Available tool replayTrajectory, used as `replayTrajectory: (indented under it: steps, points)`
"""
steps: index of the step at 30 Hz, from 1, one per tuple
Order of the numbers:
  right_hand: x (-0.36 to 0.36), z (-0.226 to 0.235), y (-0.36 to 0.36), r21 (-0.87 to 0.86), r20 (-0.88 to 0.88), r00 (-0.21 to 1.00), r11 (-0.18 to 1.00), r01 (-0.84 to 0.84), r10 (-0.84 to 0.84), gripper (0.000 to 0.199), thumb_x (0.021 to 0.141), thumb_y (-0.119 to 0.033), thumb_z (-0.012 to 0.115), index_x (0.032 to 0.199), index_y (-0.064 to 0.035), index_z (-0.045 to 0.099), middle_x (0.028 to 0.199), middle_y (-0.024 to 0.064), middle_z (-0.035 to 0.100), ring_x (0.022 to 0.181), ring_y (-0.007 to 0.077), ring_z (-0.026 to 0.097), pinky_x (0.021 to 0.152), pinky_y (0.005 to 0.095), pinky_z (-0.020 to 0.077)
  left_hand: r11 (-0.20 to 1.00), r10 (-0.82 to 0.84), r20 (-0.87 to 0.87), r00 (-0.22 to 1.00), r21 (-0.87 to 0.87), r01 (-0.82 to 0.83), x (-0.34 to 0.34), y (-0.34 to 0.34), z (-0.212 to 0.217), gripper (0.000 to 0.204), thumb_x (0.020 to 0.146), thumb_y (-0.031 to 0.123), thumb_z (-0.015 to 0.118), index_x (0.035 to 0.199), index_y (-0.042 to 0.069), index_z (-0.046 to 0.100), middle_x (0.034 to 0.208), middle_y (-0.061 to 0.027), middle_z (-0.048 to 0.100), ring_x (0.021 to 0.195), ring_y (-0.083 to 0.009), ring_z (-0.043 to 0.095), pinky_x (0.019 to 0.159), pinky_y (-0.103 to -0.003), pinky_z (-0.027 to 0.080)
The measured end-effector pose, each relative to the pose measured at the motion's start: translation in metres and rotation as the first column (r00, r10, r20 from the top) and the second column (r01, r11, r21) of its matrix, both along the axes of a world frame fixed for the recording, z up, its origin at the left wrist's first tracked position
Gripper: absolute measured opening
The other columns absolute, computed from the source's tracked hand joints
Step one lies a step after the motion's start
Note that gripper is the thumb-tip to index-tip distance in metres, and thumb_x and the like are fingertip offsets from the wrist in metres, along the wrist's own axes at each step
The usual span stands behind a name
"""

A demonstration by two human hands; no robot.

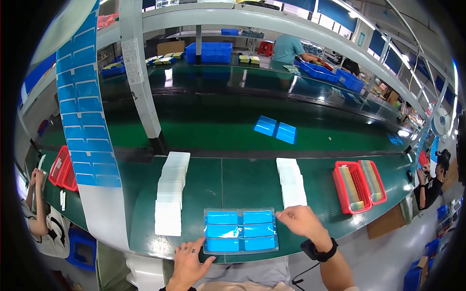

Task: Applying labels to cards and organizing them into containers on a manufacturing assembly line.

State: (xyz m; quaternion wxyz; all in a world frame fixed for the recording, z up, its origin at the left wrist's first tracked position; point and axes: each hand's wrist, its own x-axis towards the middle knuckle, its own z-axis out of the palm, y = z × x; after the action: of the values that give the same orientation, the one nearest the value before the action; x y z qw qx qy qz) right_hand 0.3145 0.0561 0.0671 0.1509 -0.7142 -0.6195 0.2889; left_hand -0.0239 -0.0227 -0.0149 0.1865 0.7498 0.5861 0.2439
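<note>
A clear sheet carrying several blue rectangular stickers lies flat at the near edge of the green bench. My left hand rests spread on the bench just left of the sheet's lower corner. At the sheet's upper right corner my right hand has its fingers on the sheet's edge, beside the near end of a white card row. A second, longer row of white cards runs along the left side.
Two red baskets sit at the right, another red basket at the left. A long strip of blue stickers hangs at left by a white post. Blue pieces ride the dark belt. Other people work around.
</note>
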Motion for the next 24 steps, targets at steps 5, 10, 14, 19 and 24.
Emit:
replayTrajectory:
  steps: [5, 10, 14, 19, 24]
  points:
    - [-0.003, -0.050, -0.012, -0.048, -0.021, 0.996, 0.995, -0.091, 0.090, 0.039, 0.090, -0.038, 0.070, 0.077, -0.0018, 0.072, 0.066, 0.0163, 0.068, 0.063, 0.0345, 0.066, 0.063, 0.0425, 0.0523, 1.000, -0.008, -0.016, 1.000, 0.005, 0.008, 0.002, 0.007, -0.006, 0.065, 0.075, 0.026, 0.086, 0.131, 0.008, 0.061, 0.098, -0.0104, 0.067, 0.092, -0.0309, 0.058, 0.079, -0.044, 0.040]
    - [-0.034, 0.004, -0.025, 0.110, -0.192, 0.975, 0.990, -0.091, 0.111, 0.030, 0.087, -0.026, 0.073, 0.071, -0.0019, 0.066, 0.061, 0.0142, 0.063, 0.054, 0.0308, 0.061, 0.053, 0.0390, 0.0472, 0.997, 0.066, 0.069, 0.995, -0.050, -0.062, 0.004, 0.007, 0.000, 0.069, 0.069, 0.018, 0.090, 0.130, 0.004, 0.061, 0.096, -0.0091, 0.071, 0.093, -0.0315, 0.062, 0.084, -0.043, 0.043]
    - [-0.061, 0.063, -0.039, 0.530, -0.160, 0.845, 0.766, -0.363, 0.511, 0.026, 0.084, -0.018, 0.074, 0.067, -0.0040, 0.059, 0.058, 0.0080, 0.056, 0.047, 0.0264, 0.054, 0.045, 0.0348, 0.0401, 0.996, 0.077, 0.077, 0.994, -0.053, -0.073, 0.002, 0.009, 0.006, 0.069, 0.069, 0.016, 0.089, 0.130, 0.003, 0.061, 0.104, -0.0120, 0.070, 0.094, -0.0308, 0.063, 0.084, -0.041, 0.045]
    - [-0.078, 0.110, -0.051, 0.673, -0.062, 0.800, 0.617, -0.408, 0.597, 0.028, 0.081, -0.016, 0.076, 0.063, -0.0079, 0.056, 0.056, 0.0030, 0.053, 0.045, 0.0248, 0.052, 0.044, 0.0343, 0.0399, 0.989, 0.135, 0.685, 0.716, -0.053, -0.137, -0.011, -0.027, 0.035, 0.073, 0.081, 0.035, 0.079, 0.139, -0.001, 0.052, 0.129, -0.0177, 0.062, 0.106, -0.0270, 0.063, 0.089, -0.035, 0.048]
    - [-0.119, 0.126, -0.067, 0.541, 0.536, 0.598, 0.301, -0.785, 0.596, 0.019, 0.086, -0.023, 0.073, 0.075, -0.0101, 0.063, 0.067, 0.0015, 0.062, 0.058, 0.0125, 0.060, 0.051, 0.0297, 0.0457, 0.843, 0.457, 0.886, -0.075, -0.404, 0.354, 0.034, -0.018, 0.085, 0.102, 0.091, 0.082, 0.036, 0.152, 0.001, 0.040, 0.144, -0.0219, 0.054, 0.130, -0.0335, 0.054, 0.108, -0.047, 0.042]
